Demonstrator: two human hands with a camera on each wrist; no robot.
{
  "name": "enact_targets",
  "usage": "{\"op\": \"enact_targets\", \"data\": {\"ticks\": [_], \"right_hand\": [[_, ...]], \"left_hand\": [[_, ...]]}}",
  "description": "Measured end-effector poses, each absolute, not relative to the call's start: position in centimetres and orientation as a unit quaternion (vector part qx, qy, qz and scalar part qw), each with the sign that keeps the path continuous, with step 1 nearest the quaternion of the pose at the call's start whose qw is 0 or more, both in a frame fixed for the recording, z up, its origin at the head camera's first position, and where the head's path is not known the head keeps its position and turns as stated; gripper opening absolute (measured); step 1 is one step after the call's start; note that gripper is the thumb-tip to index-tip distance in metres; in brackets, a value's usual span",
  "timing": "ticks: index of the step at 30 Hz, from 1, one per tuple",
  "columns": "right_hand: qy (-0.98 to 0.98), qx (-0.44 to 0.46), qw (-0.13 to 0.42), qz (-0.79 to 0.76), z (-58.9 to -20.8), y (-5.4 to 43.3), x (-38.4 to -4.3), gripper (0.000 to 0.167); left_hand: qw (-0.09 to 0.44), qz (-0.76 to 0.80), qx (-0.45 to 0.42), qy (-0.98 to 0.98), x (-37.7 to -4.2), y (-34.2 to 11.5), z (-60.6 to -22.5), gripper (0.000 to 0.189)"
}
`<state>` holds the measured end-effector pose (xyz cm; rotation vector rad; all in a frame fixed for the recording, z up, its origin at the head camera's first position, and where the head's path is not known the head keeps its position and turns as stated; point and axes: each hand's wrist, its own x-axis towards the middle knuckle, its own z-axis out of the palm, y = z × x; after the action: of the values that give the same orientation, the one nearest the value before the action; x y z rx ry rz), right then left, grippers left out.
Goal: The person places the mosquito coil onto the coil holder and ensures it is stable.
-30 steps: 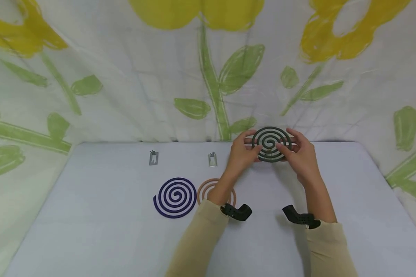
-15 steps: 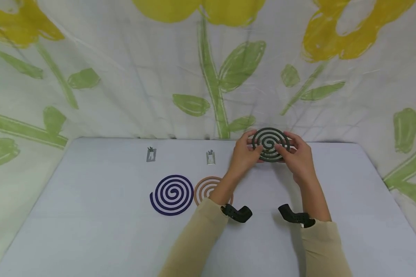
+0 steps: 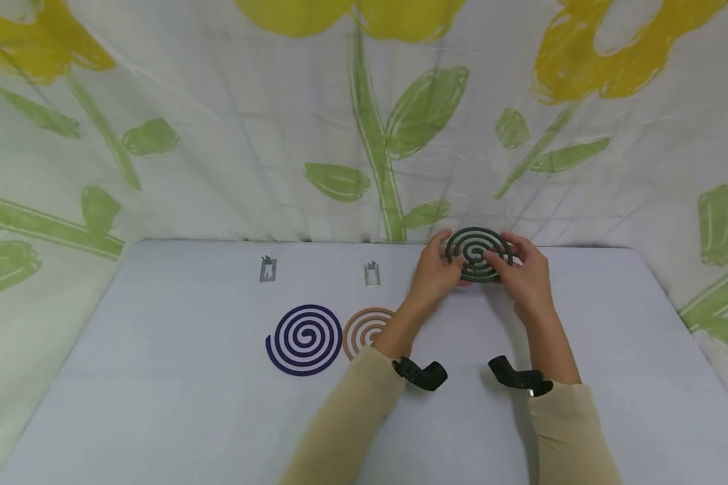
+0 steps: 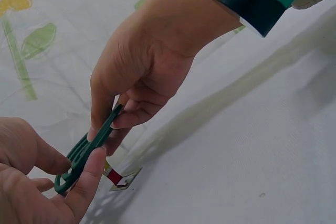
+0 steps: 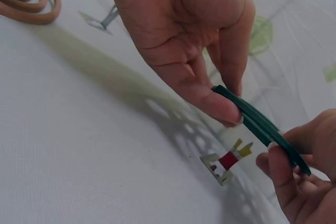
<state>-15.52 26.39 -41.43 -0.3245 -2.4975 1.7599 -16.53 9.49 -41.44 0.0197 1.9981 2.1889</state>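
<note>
In the head view a dark green mosquito coil [image 3: 476, 252] is held above the table's back edge, right of the middle. My left hand [image 3: 438, 269] pinches its left side and my right hand [image 3: 530, 273] pinches its right side, thumbs on the near face and fingers behind. Below the coil, in the right wrist view, a small metal coil stand [image 5: 211, 167] with a raised red and yellow prong stands on the table, apart from the coil. The left wrist view also shows this stand [image 4: 126, 180]; the hands and coil hide it from the head view.
A dark blue coil [image 3: 305, 338] lies flat on the white table [image 3: 176, 404], beside an orange-brown coil [image 3: 364, 330] partly covered by my left arm. Behind them are two more metal stands, one farther left [image 3: 268, 269] and one nearer [image 3: 372, 275]. A flowered curtain [image 3: 267, 148] borders the back.
Both hands keep their grip on the green coil, which has come down slightly and tilted a little flatter. The head view has shifted a little; the other coils and stands lie as before.
</note>
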Motion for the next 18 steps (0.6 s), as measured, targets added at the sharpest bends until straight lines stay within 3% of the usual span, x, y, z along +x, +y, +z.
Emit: {"op": "enact_targets", "data": {"ticks": [18], "right_hand": [[-0.817, -0.119, 0.031, 0.563, -41.74, 25.81, -15.69, 0.065]], "left_hand": [[0.117, 0.729, 0.018, 0.674, -16.55, 9.13, -41.92, 0.06]]}}
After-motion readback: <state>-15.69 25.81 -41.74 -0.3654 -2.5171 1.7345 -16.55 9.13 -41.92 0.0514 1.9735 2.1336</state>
